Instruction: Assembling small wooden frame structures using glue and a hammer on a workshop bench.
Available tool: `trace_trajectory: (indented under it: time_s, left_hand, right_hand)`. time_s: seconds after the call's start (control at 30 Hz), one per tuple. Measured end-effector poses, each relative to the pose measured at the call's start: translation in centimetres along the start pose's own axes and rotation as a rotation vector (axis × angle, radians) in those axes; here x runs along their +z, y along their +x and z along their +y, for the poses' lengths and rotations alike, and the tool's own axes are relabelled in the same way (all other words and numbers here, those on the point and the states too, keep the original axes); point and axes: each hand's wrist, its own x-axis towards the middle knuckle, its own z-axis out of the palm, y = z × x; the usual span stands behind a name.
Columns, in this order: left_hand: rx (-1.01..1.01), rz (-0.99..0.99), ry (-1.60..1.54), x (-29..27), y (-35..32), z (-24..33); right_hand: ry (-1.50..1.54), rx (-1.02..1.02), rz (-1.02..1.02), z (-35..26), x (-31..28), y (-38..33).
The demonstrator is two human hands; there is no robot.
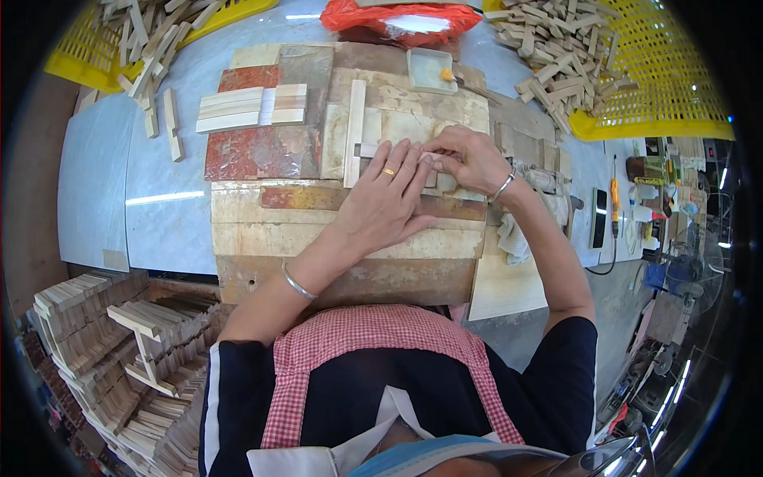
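My left hand (381,199), with a ring and a bangle, lies flat with its fingers stretched over a short pale wooden strip (370,149) on the worn work board (278,238). Most of that strip is hidden beneath the fingers. Just right of the left fingertips, my right hand (472,161) is closed in a pinch; what it grips is too small and covered to make out. A longer wooden strip (356,119) lies upright in the picture, beside the short strip's left end. Further left, several wooden strips (230,108) lie side by side in a flat group.
Yellow plastic baskets (660,87) of wooden sticks stand at both far corners. A shallow square dish (429,65) and a red plastic bag (342,14) are at the back. Right are a phone (599,219) and an orange-handled tool (614,203). Stacked wooden pieces (95,326) fill the lower left.
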Motion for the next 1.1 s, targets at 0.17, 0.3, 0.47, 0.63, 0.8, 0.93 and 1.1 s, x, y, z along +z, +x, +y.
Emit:
trace_trajectory:
  time_s: [0.17,0.3,0.47,0.63,0.8,0.93,1.1]
  left_hand:
    - [-0.012,-0.007,0.013,0.4,-0.3,0.1]
    - [-0.017,-0.041,0.043,0.3,-0.1,0.1]
    - [-0.009,-0.013,0.029,0.6,-0.3,0.0]
    - [0.003,0.012,-0.057,0.8,-0.5,-0.4]
    - [-0.027,0.112,-0.159,-1.6,-0.8,-1.5]
    - [-0.163,0.229,-0.146,-2.7,-2.2,-3.8]
    - [-0.139,0.227,0.001,-2.7,-2.9,-4.3]
  right_hand:
    - [0.067,0.087,-0.140,-0.9,-1.4,2.0]
    - [-0.035,-0.075,-0.070,-3.6,-2.7,7.3]
    - [-0.191,-0.341,0.092,-9.7,1.7,17.0]
    - [-0.246,-0.426,0.176,-11.1,2.9,16.9]
    - [-0.181,-0.107,0.149,-4.6,-1.0,5.5]
    - [-0.212,-0.076,0.132,-1.2,0.5,-1.2]
    - [-0.293,-0.087,0.078,0.3,0.1,-1.1]
